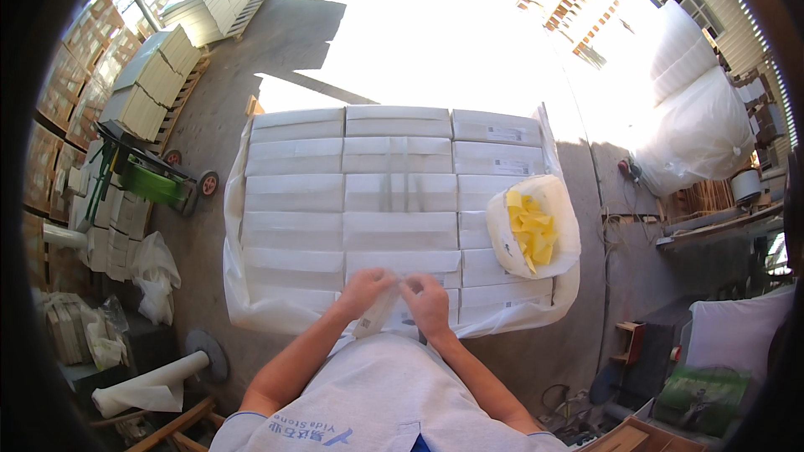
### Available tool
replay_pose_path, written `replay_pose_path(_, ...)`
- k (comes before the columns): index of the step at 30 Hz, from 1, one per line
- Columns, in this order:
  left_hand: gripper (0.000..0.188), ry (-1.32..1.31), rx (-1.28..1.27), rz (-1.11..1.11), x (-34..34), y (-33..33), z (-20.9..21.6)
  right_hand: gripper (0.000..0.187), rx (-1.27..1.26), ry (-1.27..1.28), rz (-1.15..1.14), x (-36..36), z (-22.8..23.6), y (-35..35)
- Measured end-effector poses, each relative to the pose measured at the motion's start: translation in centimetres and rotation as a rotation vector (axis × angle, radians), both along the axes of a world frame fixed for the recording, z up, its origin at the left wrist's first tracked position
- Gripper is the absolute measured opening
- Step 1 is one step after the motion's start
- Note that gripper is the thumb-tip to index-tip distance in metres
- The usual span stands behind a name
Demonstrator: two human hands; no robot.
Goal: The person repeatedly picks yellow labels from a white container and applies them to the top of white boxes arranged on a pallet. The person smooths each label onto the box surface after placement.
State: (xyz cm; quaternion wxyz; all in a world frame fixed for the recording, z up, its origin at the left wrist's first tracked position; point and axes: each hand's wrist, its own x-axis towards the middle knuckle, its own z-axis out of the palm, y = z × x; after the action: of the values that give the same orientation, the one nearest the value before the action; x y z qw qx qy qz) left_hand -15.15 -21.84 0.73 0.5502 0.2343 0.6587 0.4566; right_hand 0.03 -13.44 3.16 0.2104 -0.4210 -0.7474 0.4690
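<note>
I am watching a thin, clear plastic bag-like piece (382,310) hanging between both hands, over the near middle of the stack, close to the wearer's grey shirt (360,393). The left hand (366,292) is pinching it, fingers nearly closed; the right hand (429,305) is curling tight at its upper edge, seemingly pinching too, fingertip detail too small to tell. For clean work I'd be favouring light fingertip pinches and pulling evenly sideways, so the thin film isn't tearing. Underneath, long white cardboard boxes (400,230) are lying in three columns, closed, contents hidden. Loose white plastic sheeting (237,243) is edging the stack. Right of the hands, a white open-topped plastic tub (568,238) is sitting on the boxes, holding loose yellow paper-like pieces (530,226).
</note>
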Motion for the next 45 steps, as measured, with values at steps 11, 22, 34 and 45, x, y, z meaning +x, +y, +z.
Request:
replay_pose_path(11,0.032,0.119,0.087,-0.088,0.7,0.9,1.3,0.027,-0.306,-0.053,-0.109,0.2,-0.5,1.2)
replay_pose_path(22,0.028,0.246,0.092,-0.098,1.6,2.1,-0.5,0.026,-0.403,0.132,0.027,0.6,-1.9,2.5)
replay_pose_path(34,0.036,0.26,0.025,-0.096,1.2,3.5,0.7,0.021,-0.312,0.13,-0.045,1.2,-3.5,2.8)
replay_pose_path(45,0.023,0.226,0.098,0.066,2.0,7.5,4.3,0.015,-0.34,0.486,-0.544,9.2,-14.4,8.4)
